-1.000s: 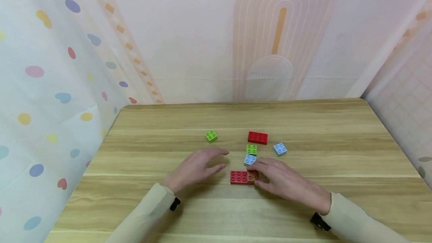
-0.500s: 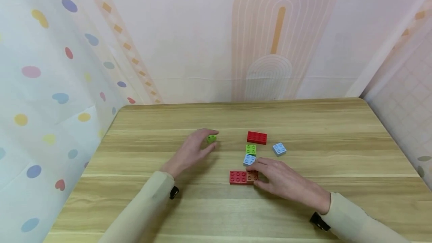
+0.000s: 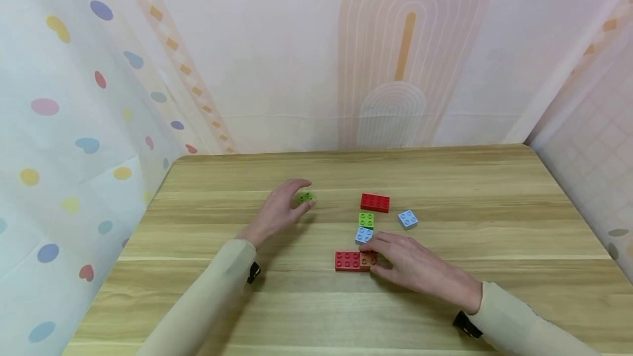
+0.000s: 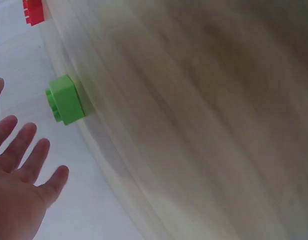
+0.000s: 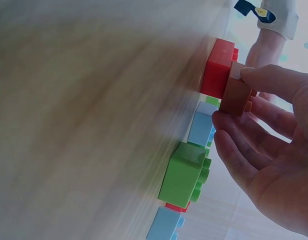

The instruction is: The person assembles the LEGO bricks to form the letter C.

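My left hand [image 3: 276, 210] reaches about a small lime-green brick [image 3: 305, 197] at the back left. In the left wrist view, its spread fingers stand apart from that green brick [image 4: 66, 101]. My right hand [image 3: 420, 268] pinches an orange-brown brick [image 5: 236, 90] between thumb and fingertips. This brick sits on the right end of a long red brick [image 3: 348, 260]; whether it is pressed down fully, I cannot tell. Just behind them lie a light blue brick [image 3: 364, 235] and another lime-green brick [image 3: 366, 220]. The right hand covers part of the orange-brown brick in the head view.
A second red brick [image 3: 375, 202] lies further back, with a light blue brick [image 3: 407, 219] to its right. A large-looking green brick [image 5: 181, 175] shows near the right hand in its wrist view. Patterned cloth [image 3: 277, 70] hangs beyond the wooden table [image 3: 222, 174].
My left hand has moved away from the middle, back and left to the lime-green brick, its fingers now on either side of it. My right hand has stayed on the orange-brown brick.
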A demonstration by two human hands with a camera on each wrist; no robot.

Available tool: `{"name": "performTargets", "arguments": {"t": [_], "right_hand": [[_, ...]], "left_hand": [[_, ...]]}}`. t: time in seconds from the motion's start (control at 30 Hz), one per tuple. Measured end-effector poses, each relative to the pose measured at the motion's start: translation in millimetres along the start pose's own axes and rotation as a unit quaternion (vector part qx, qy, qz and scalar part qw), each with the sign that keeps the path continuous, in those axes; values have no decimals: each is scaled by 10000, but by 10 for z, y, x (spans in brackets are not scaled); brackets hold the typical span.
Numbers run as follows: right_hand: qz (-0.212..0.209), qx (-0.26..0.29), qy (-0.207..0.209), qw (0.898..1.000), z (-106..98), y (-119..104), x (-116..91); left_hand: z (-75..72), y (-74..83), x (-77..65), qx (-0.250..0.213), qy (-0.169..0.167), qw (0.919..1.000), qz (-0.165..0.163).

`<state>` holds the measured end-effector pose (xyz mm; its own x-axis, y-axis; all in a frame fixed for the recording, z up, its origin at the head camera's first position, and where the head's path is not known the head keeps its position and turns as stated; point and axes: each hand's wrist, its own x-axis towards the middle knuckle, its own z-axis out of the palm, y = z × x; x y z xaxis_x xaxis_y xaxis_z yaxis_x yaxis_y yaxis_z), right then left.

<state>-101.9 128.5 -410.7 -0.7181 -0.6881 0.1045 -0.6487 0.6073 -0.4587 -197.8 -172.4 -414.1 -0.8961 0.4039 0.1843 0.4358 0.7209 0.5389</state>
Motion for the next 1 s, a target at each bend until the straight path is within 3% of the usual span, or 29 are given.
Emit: {"name": "performTargets", "arguments": {"t": [0.2,0.43,0.7,1.0], "right_hand": [[31,-38,1,10000,-6,7,-4],[-28,-29,-46,10000,-13,7,3],[-15,-17,-105,9999,-15,11,6],[-19,25,-127,9999,-15,8,15]], "left_hand": [[-4,-66,39,448,-253,9986,-153],[7,-137,84,1185,-589,9908,-287],[30,-219,107,1860,-662,9803,13],[38,-206,112,1925,-857,9774,148]]}}
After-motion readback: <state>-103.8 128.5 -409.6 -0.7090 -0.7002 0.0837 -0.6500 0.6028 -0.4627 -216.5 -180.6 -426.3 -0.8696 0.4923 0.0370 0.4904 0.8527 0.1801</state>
